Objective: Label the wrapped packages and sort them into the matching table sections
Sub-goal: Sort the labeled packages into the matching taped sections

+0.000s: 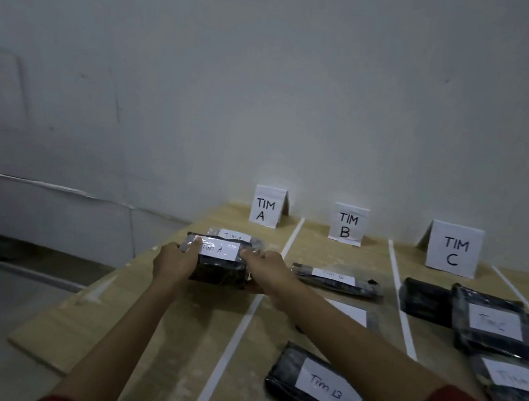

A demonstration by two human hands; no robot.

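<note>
Gripping a Tim A package, left hand and right hand held it in section A — B packages and C packages seemingly all labelled, sorted.

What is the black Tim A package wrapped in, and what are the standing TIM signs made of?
The black Tim A package looks wrapped in shiny clear plastic film over dark material: it glints and wrinkles. The white folded TIM signs look like matte paper or thin card, creased to stand.
</note>
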